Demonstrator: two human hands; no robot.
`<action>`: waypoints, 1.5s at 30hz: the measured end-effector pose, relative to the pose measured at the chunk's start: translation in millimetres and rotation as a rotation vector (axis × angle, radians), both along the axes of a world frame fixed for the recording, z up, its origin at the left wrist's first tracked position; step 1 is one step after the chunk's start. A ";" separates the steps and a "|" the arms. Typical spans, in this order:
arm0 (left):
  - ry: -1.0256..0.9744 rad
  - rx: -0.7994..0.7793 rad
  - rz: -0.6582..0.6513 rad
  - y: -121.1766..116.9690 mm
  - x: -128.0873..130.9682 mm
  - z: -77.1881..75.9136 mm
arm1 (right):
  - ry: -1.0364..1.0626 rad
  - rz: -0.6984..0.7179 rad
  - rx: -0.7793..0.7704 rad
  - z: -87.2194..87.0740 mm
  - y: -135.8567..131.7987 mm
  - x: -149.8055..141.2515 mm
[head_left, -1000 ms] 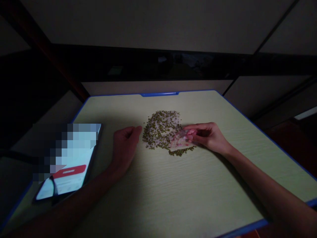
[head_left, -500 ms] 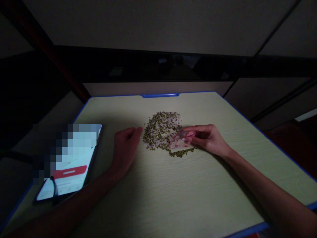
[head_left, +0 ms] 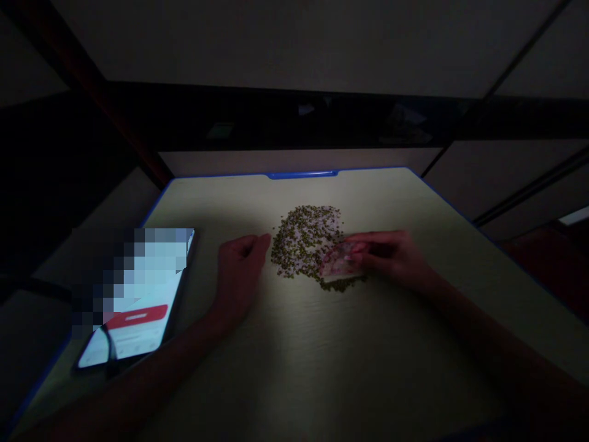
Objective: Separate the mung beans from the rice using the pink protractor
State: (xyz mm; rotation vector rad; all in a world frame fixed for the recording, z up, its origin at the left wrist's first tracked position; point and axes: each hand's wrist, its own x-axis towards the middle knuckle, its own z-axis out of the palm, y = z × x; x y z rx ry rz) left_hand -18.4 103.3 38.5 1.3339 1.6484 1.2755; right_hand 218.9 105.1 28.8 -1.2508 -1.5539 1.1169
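A loose heap of small green beans mixed with pale grains (head_left: pixel 306 239) lies spread on the light wooden table (head_left: pixel 294 344). At its right edge my right hand (head_left: pixel 391 258) is closed on a thin, translucent plastic piece with pink-red marks (head_left: pixel 340 261); its exact kind is unclear. A small strip of green beans (head_left: pixel 343 285) lies just below that piece. My left hand (head_left: pixel 242 267) rests left of the heap, fingers curled together, fingertips close to the nearest beans. Whether anything is pinched in it I cannot make out.
A tablet or large phone with a lit screen (head_left: pixel 133 334) lies at the left, a dark cable crossing its lower part. The table has a blue edge with a blue handle-like strip (head_left: pixel 304 175) at the back. Dark panels stand behind.
The scene has grown darker, and the whole view has shifted slightly, with things appearing a little further right. Both hands keep nearly the same pose beside the heap.
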 end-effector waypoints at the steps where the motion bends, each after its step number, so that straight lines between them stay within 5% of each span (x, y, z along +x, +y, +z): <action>1: 0.004 0.000 0.003 -0.2 0.0 0.3 | -0.012 -0.002 0.010 0.1 0.1 0.6; 45: 0.006 -0.013 -0.029 0.9 0.1 1.5 | -0.057 -0.064 0.001 3.5 -1.0 -1.0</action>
